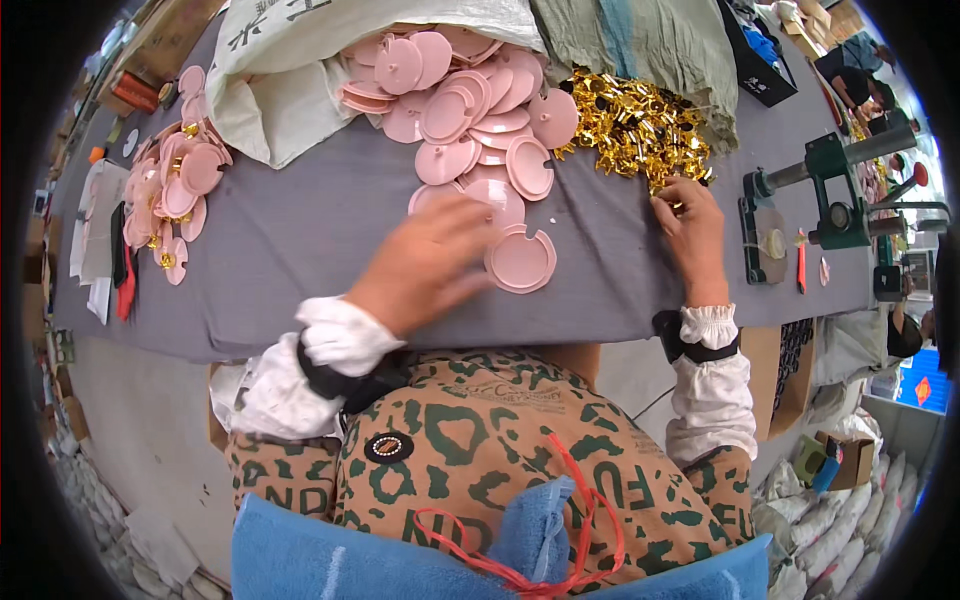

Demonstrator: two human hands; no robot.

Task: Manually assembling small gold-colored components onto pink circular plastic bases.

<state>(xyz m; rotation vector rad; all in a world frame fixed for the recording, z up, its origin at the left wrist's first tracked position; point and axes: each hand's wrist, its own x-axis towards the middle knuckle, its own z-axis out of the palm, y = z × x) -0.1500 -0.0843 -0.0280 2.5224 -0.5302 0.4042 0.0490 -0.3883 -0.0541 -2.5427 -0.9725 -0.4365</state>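
My left hand [425, 262] is smeared by motion over the near end of a heap of round pink plastic lids [445, 115]. Its fingers are too blurred to show a grip. A single pink lid [520, 262] with a notch in its rim lies just right of that hand, nearest to me. My right hand [690, 222] is at the near edge of a pile of small shiny gold pieces [640, 125]. Thumb and fingertips are pinched together there, with a bit of gold at the tips.
A white woven sack [285, 100] spills the lids; a greenish sack [650, 40] lies behind the gold pile. Pink lids with gold pieces [180, 185] are heaped at left. A green hand press [830, 190] stands at right, near a black box [765, 65].
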